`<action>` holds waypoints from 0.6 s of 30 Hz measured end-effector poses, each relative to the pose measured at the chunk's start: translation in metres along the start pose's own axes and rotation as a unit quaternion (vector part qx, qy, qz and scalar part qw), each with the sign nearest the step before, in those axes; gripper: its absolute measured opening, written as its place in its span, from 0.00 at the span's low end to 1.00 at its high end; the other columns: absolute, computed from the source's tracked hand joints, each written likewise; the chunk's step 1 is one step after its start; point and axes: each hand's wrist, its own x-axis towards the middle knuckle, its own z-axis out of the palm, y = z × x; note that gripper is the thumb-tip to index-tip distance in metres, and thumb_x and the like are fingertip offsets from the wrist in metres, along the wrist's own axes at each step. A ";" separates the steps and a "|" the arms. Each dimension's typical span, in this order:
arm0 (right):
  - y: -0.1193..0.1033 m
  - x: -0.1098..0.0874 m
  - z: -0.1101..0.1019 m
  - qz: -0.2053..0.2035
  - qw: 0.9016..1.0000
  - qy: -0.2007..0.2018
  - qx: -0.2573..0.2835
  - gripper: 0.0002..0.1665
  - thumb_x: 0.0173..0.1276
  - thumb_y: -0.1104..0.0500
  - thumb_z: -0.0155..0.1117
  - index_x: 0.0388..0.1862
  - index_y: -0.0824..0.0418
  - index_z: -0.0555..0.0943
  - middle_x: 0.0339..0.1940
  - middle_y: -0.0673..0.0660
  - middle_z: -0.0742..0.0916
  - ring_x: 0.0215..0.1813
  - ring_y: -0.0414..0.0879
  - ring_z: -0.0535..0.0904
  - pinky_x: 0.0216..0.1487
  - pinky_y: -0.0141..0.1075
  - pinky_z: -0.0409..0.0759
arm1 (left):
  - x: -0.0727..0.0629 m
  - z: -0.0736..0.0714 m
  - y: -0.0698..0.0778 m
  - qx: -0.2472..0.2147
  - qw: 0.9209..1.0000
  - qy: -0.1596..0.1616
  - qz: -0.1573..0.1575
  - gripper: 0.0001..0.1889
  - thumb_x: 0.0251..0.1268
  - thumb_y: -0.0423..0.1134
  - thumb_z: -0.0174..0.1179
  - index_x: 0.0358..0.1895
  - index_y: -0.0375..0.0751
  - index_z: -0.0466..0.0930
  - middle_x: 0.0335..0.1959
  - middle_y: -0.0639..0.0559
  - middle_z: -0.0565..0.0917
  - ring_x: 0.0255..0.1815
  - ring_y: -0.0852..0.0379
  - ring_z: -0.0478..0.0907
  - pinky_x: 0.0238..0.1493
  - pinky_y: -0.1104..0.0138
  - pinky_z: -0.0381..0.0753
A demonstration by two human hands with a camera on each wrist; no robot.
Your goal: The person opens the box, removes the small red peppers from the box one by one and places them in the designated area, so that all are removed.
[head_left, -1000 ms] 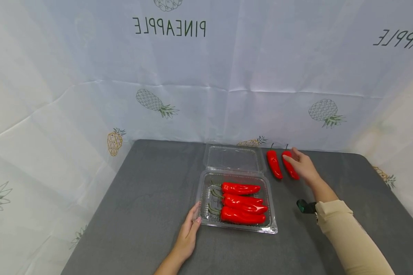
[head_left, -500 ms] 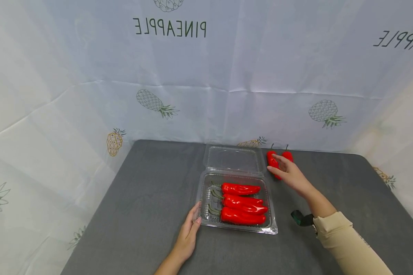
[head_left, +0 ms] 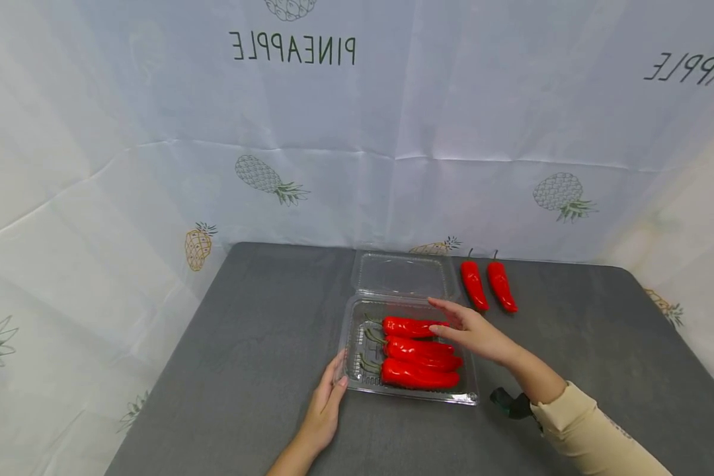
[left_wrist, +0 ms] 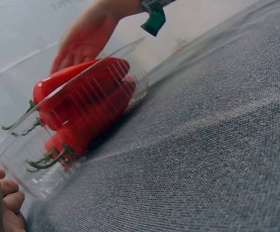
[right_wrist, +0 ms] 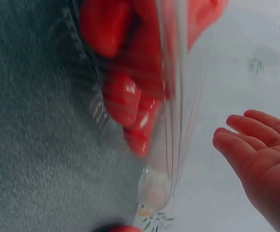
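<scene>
A clear plastic clamshell container (head_left: 410, 395) holds several glossy red chili peppers (head_left: 419, 374) with green stems, lying side by side. My left hand (head_left: 322, 406) grips the container's left edge near the front corner, thumb at the rim. In the left wrist view its curled fingers (left_wrist: 12, 200) show beside the clear wall. Over the container's right side hovers my right hand (head_left: 476, 336), fingers spread, nothing in it, overlapping the tip of the farthest chili pepper (head_left: 407, 326). The right wrist view shows that palm (right_wrist: 270, 164) bare beside the rim.
The container's hinged lid (head_left: 403, 274) lies folded back toward the wall cloth. Two more red chili peppers (head_left: 475, 285) lie at the back right of the grey table (head_left: 262, 344). A pineapple-print cloth (head_left: 345, 119) hangs behind the table's far edge.
My right hand has moved from the two loose chili peppers at the back right, leftward and nearer, to above the container. The left hand stays at the container's edge; the peppers have not moved.
</scene>
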 end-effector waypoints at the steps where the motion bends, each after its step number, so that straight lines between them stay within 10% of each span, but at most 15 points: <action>1: -0.001 0.000 0.002 0.004 1.000 -0.009 -0.005 0.38 0.68 0.51 0.57 0.71 0.64 0.58 0.56 0.71 0.76 0.56 0.64 0.75 0.53 0.47 0.80 | 0.000 0.000 0.000 0.000 1.000 0.000 0.000 0.23 0.74 0.35 0.40 0.69 0.35 0.57 0.70 0.34 0.60 0.71 0.50 0.55 0.64 0.84 0.52; 5: -0.007 0.000 0.009 0.015 0.999 -0.027 -0.041 0.36 0.67 0.50 0.58 0.70 0.61 0.61 0.36 0.66 0.78 0.21 0.48 0.67 0.23 0.32 0.73 | 0.000 0.000 0.000 -0.002 1.000 0.000 0.001 0.23 0.74 0.34 0.40 0.69 0.34 0.57 0.70 0.34 0.60 0.71 0.53 0.55 0.64 0.84 0.52; 10: -0.012 0.003 0.017 -0.007 0.995 -0.034 -0.092 0.35 0.66 0.51 0.60 0.68 0.61 0.65 0.60 0.61 0.77 0.33 0.49 0.70 0.31 0.31 0.73 | 0.001 -0.001 0.000 -0.001 1.000 0.002 0.005 0.23 0.74 0.34 0.40 0.69 0.33 0.57 0.70 0.33 0.60 0.71 0.46 0.55 0.65 0.84 0.52; 18: -0.018 0.007 0.024 -0.032 0.984 -0.085 -0.150 0.34 0.63 0.53 0.63 0.66 0.63 0.68 0.61 0.62 0.78 0.53 0.51 0.74 0.51 0.44 0.79 | 0.000 -0.002 0.002 -0.011 1.000 -0.005 0.005 0.23 0.74 0.34 0.39 0.69 0.30 0.55 0.70 0.31 0.58 0.72 0.51 0.53 0.65 0.85 0.51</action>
